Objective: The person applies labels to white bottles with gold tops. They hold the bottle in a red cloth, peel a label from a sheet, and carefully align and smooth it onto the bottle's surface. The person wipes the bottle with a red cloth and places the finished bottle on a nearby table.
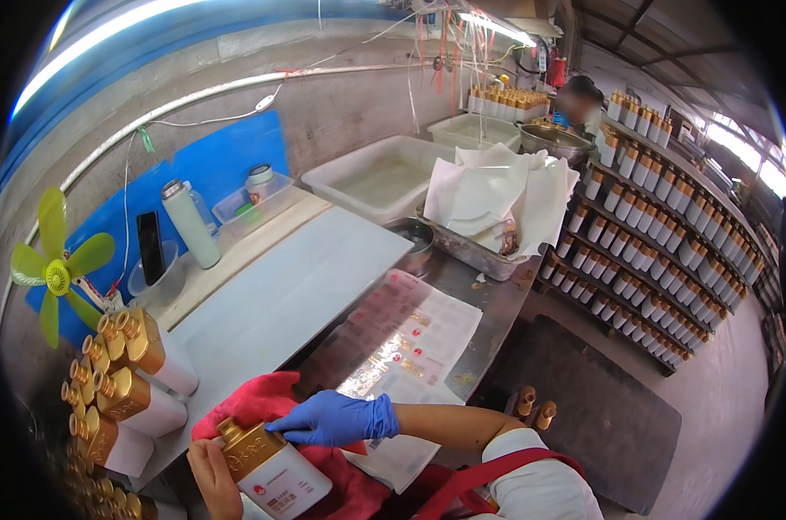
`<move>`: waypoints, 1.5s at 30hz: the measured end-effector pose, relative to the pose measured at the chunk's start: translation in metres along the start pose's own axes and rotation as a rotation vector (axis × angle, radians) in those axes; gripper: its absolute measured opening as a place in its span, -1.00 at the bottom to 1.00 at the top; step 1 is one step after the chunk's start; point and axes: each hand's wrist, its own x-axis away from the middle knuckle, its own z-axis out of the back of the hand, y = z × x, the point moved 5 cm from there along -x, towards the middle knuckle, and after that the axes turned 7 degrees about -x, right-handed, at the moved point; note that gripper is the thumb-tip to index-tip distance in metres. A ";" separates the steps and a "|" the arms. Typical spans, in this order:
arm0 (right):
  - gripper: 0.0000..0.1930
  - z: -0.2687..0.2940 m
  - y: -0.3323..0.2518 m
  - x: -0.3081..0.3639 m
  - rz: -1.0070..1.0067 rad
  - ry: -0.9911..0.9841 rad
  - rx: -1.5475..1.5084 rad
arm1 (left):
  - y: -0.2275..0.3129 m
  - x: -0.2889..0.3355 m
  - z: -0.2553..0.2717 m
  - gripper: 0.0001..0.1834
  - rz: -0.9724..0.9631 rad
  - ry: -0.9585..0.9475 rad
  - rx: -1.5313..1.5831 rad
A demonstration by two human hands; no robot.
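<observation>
A flat white bottle (282,482) with a gold shoulder and neck is tilted low in front of me, its printed front facing up. My bare left hand (214,478) grips its left side. On the opposite side, my right hand (332,419), in a blue glove, presses its fingers against the gold shoulder. Behind and beneath the bottle lies a crumpled red cloth (254,399). Printed label sheets (401,334) are spread on the metal table beyond my right hand. Several similar gold-topped bottles (137,394) are grouped to the left.
A pale board (280,282) spans the table. Behind it are a green fan (57,276), phone (150,247), flask (191,225) and white tub (323,178). Paper sheets (479,186) cover a metal tray. Bottle-filled shelves (644,234) stand right; a person (577,106) is at the back.
</observation>
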 end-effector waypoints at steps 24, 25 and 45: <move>-0.68 0.010 -0.017 0.027 -0.120 0.017 0.052 | 0.070 -0.044 -0.046 -0.25 -0.699 -0.517 -0.900; -0.68 0.009 -0.020 0.028 -0.150 -0.003 0.084 | 0.068 -0.041 -0.042 -0.27 -0.683 -0.546 -0.888; -0.71 -0.018 0.009 0.026 -0.458 0.285 -0.520 | -0.041 0.081 -0.005 0.17 -0.288 0.118 0.038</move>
